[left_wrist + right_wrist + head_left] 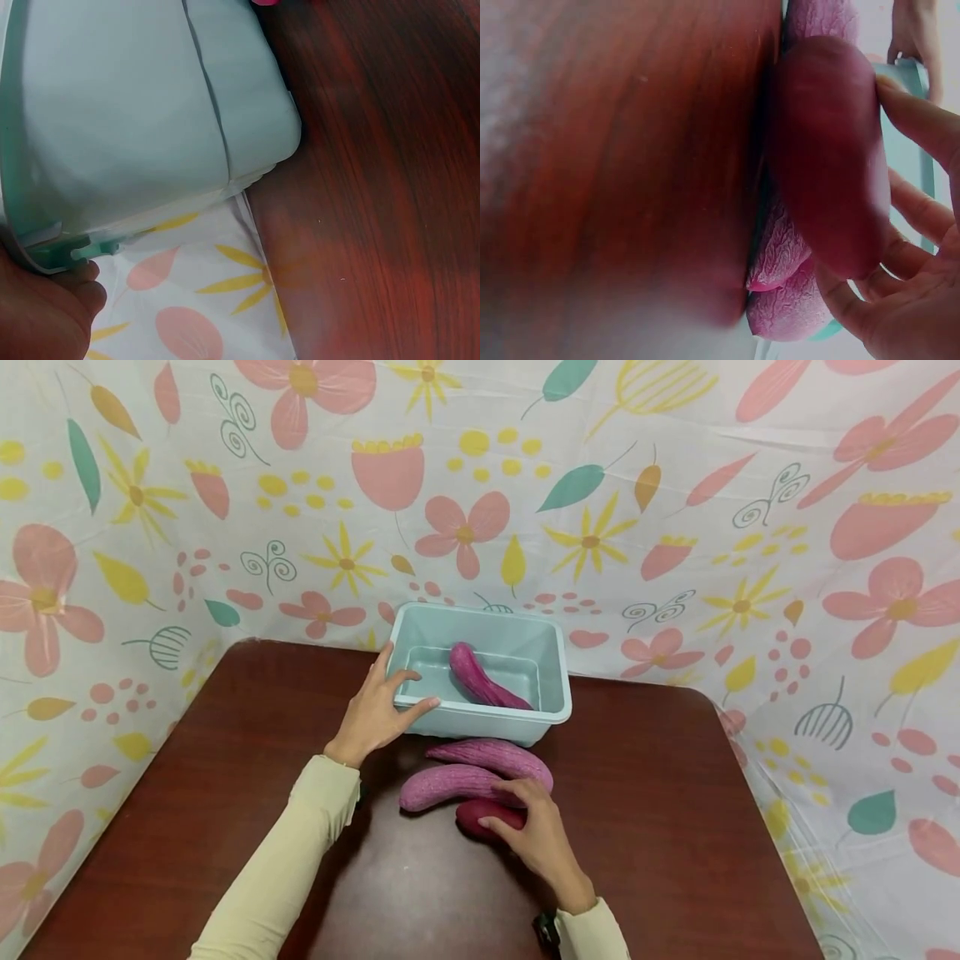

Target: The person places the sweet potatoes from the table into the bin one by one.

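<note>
My left hand point(375, 710) grips the front left corner of a pale blue plastic basin point(487, 722), its fingers over the rim. Inside the basin lies one curved purple eggplant point(480, 678). Two wrinkled, lighter purple eggplants, a rear one point(498, 752) and a front one point(442, 785), lie side by side just before the basin. Nearer me is a smooth, dark red oblong vegetable point(825, 150) of unclear kind. My right hand point(545, 839) holds it between thumb and fingers, covering its right end in the head view.
A dark brown wooden table point(652, 827) with rounded far corners bears everything. Behind it and along both sides hangs a white sheet point(525, 560) printed with flowers and leaves; the basin stands close to it at the table's far edge.
</note>
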Motion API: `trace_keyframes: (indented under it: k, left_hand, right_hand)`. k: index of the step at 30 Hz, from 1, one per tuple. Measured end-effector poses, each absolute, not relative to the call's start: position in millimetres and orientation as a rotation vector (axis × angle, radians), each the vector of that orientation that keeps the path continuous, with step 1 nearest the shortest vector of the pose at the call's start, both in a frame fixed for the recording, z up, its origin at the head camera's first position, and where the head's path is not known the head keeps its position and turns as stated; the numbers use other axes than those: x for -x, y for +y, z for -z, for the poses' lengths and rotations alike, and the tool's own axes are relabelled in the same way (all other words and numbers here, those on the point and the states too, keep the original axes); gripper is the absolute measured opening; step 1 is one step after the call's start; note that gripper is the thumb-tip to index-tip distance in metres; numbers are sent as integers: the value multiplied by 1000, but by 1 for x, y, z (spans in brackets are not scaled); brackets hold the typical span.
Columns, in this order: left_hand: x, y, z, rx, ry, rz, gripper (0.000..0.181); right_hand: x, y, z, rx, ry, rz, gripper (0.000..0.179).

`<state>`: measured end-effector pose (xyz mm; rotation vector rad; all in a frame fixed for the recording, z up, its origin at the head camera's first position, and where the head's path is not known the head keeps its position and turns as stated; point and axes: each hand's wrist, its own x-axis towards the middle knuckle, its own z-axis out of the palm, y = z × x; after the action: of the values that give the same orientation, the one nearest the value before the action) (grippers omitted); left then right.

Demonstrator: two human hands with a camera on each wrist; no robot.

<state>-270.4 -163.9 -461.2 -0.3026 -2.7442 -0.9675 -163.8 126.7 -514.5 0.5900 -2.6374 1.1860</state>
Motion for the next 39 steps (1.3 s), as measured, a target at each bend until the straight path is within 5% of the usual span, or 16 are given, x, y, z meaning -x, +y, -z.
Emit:
trace_keyframes:
  k: [39]
  left_hand:
    - [270, -165, 461, 301, -2739, 996, 57]
  right_hand:
    - [147, 120, 510, -653, -2774, -1205, 56]
